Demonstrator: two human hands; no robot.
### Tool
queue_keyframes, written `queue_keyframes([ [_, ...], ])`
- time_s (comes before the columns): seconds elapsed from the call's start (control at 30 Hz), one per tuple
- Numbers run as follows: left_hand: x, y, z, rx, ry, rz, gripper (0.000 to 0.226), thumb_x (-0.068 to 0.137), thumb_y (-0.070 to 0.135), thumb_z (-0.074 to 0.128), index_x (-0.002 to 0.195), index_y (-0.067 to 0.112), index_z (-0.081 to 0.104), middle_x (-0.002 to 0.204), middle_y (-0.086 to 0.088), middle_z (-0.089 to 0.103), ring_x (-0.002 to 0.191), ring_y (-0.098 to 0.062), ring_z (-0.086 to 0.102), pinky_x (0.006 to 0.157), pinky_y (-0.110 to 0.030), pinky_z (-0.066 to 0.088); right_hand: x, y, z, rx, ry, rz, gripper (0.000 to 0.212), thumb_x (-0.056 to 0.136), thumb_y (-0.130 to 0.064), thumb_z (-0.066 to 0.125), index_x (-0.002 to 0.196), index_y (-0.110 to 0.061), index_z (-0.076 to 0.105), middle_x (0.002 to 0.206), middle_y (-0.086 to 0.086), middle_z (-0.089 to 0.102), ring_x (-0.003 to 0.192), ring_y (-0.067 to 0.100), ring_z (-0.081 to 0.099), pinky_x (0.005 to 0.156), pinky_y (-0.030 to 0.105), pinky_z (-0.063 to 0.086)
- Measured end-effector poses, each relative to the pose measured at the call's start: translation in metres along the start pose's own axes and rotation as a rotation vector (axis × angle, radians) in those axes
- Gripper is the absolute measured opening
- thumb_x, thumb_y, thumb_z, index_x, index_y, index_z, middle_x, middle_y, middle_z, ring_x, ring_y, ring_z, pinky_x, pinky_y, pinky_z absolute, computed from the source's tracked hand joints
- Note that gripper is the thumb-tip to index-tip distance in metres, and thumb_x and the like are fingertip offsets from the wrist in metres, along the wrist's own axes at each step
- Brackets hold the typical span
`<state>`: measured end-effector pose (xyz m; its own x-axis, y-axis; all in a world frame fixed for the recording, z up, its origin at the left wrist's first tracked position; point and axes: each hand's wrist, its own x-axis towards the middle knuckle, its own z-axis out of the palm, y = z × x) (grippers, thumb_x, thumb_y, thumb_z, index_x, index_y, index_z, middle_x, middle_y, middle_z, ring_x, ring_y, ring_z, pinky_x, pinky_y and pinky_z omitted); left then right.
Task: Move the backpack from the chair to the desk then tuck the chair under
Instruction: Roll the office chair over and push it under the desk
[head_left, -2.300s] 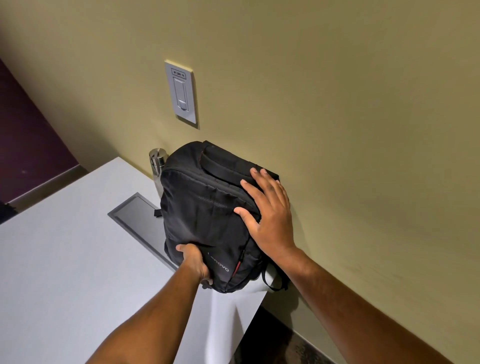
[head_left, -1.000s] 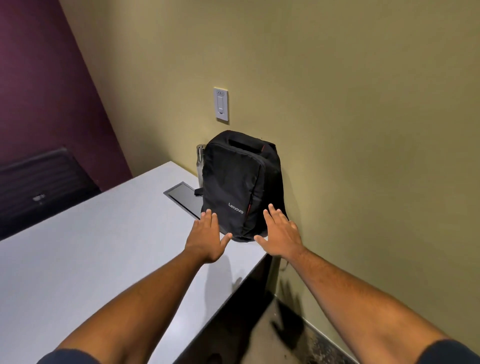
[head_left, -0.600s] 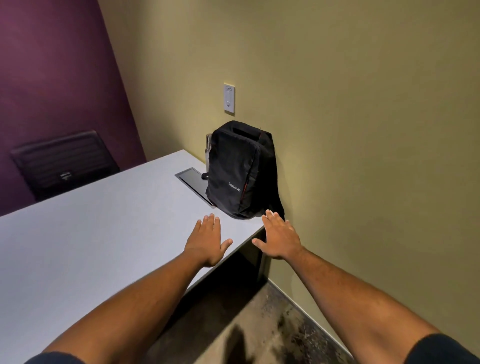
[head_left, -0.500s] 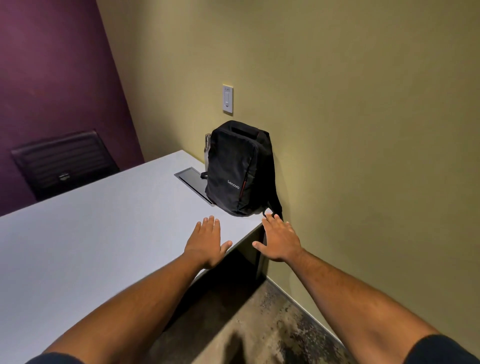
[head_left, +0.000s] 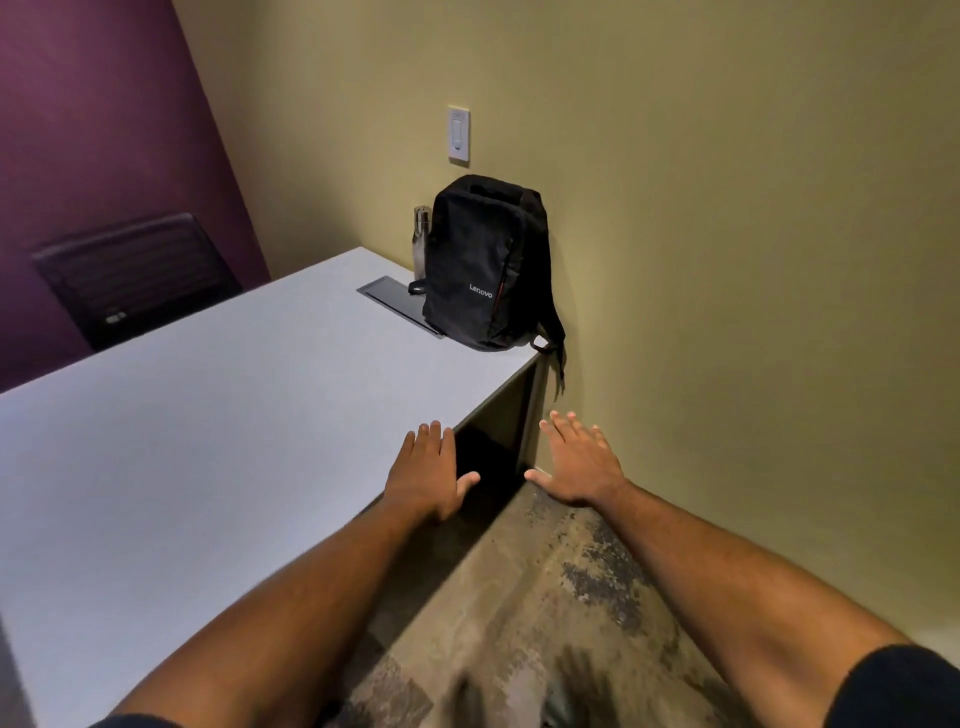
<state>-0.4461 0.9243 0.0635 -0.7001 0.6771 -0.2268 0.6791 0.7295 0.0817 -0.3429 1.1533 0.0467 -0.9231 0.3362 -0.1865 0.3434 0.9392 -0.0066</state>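
The black backpack (head_left: 485, 265) stands upright at the far right corner of the white desk (head_left: 208, 441), leaning against the olive wall, with a strap hanging over the desk's end. My left hand (head_left: 428, 470) hovers over the desk's near edge, flat, fingers apart, holding nothing. My right hand (head_left: 579, 460) is spread open past the desk's end, above the floor. Both hands are well short of the backpack. A black chair (head_left: 135, 275) stands behind the desk's far side by the purple wall.
A steel bottle (head_left: 421, 239) stands just left of the backpack. A grey cable hatch (head_left: 397, 301) is set into the desk in front of it. A wall switch (head_left: 458, 136) sits above. Mottled carpet (head_left: 545, 597) lies below my arms.
Both hands let go of the backpack and drew back from it, opening flat. The view has pulled away, so the backpack and desk look farther off and the floor shows.
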Motion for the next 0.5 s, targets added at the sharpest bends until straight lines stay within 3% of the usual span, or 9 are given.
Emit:
queue_keyframes([
  [0.23,-0.090,-0.008,0.032,0.012,-0.029,-0.006,0.082,0.108,0.059,0.029,0.165,0.004,0.009,0.173,-0.021,0.007,0.161,-0.036,0.006,0.132,-0.049,0.008,-0.095,-0.043,0.031,0.015,-0.021,-0.016,0.098,0.097,-0.072,0.051,0.169,-0.020,0.010,0.178,0.005,0.004,0.164,0.029,0.003,0.132,0.055,0.010],
  [0.5,-0.211,0.003,0.038,0.000,0.044,-0.086,0.080,0.108,0.059,0.031,0.165,0.006,0.012,0.173,-0.019,0.010,0.161,-0.035,0.008,0.132,-0.048,0.008,-0.198,-0.063,0.028,-0.004,0.000,-0.065,0.097,0.098,-0.072,0.051,0.169,-0.021,0.009,0.178,0.006,0.003,0.165,0.029,0.002,0.132,0.055,0.009],
])
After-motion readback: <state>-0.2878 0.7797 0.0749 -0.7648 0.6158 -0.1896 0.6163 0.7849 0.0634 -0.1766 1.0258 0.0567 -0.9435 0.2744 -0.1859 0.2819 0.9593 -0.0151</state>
